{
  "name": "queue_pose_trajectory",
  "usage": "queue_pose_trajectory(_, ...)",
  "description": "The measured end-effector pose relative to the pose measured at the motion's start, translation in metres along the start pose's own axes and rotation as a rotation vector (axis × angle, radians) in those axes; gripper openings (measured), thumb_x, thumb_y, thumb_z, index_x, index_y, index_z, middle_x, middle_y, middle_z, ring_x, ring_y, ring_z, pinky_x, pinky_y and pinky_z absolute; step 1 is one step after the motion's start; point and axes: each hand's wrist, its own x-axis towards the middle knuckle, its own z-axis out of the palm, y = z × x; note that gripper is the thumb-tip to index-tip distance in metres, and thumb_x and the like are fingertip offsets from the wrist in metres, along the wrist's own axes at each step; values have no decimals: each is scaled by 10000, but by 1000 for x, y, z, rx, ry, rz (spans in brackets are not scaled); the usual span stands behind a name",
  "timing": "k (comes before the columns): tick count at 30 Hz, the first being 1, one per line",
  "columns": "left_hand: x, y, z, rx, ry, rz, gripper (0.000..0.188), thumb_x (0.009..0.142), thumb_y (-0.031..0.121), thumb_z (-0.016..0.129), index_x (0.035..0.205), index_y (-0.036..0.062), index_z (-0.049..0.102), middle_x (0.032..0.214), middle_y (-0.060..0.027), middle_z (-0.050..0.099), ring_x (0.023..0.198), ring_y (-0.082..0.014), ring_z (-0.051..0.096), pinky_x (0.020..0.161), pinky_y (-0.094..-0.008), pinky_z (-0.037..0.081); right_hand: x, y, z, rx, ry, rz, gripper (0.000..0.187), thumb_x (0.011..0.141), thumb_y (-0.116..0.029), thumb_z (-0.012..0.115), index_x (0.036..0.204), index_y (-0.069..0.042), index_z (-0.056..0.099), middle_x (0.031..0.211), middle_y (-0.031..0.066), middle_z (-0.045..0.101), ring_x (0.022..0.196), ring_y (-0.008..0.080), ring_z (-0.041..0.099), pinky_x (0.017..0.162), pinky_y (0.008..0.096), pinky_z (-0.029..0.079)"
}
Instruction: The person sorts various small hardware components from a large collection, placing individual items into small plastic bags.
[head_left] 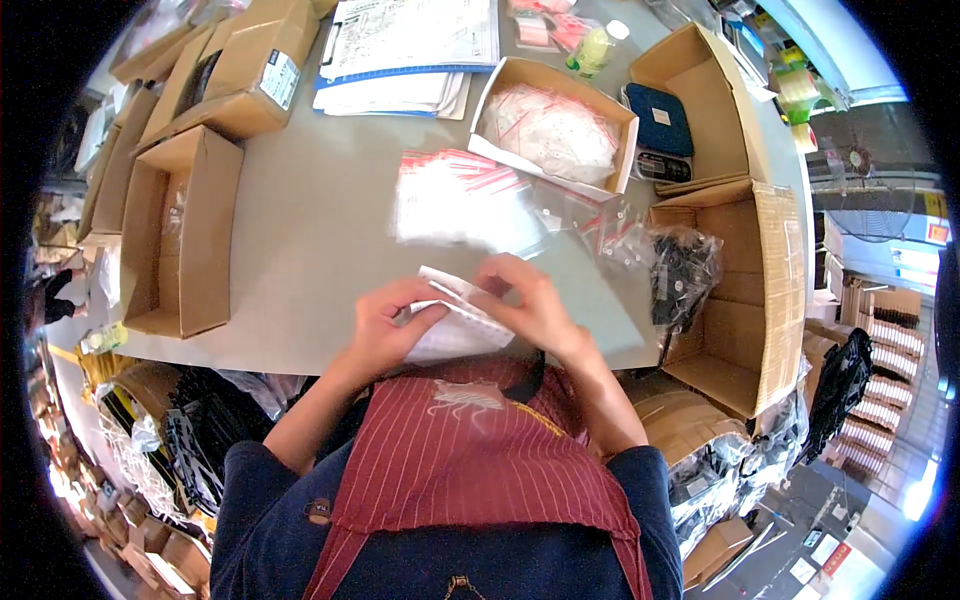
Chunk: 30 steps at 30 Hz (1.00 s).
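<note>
My left hand (391,318) pinches the left edge of a white sheet (458,335) marked with rows of small print. Its upper part is folded or curled back, close to the front edge of the table. On the sheet's right side, my right hand (521,303) is closed with fingertips at the paper; whether it also holds a small piece there is hidden. Just beyond both hands lies a fanned pile of clear zip bags (460,203) with red strips. Farther back, a shallow white box (553,137) holds many small filled zip bags.
Open cardboard boxes stand at the left (180,235) and right (735,295). A black part in clear plastic (683,277) leans by the right box, near loose small bags (615,236). Clipboards with papers (410,45), a bottle (597,50) and a dark blue pouch (657,118) sit at the back.
</note>
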Motion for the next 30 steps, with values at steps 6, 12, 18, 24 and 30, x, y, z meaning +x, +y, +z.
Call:
queue_pose_trajectory(6,-1,-6,0,-49,-10,-42,132,865,33,732,995,9,744,994,-91,740,936,-165,680,855,-304,527,-1,-1,-3,111,-27,-22,186,881,-12,713,1056,-24,652,987,68,645,889,156,639,788,300,519)
queue_pose_trajectory(12,1,-3,0,-118,-41,-95,130,864,14,725,991,-11,740,1009,-93,738,948,-157,669,861,-300,523,0,21,-9,251,-152,-86,150,929,-10,661,1074,-35,634,1073,32,615,995,116,596,872,266,478)
queue_pose_trajectory(18,1,0,1,-98,-43,-106,128,879,42,718,995,-6,739,1001,-92,743,933,-155,675,858,-298,524,1,18,-11,706,-233,269,146,997,-86,604,1138,-46,601,1131,-12,602,1078,93,545,968,271,427)
queue_pose_trajectory(24,2,-4,0,-121,-58,-101,135,880,43,716,1004,-7,738,993,-86,744,929,-151,675,851,-295,523,1,20,-6,595,2,176,105,962,-54,627,1067,-60,613,1106,24,625,1063,143,575,933,310,459)
queue_pose_trajectory(30,2,2,-1,-96,-63,-96,133,884,47,715,1004,-6,736,995,-82,741,929,-148,670,848,-293,519,7,-14,-14,-160,24,-266,169,787,0,722,933,-75,683,1109,83,624,1075,310,585,915,392,479)
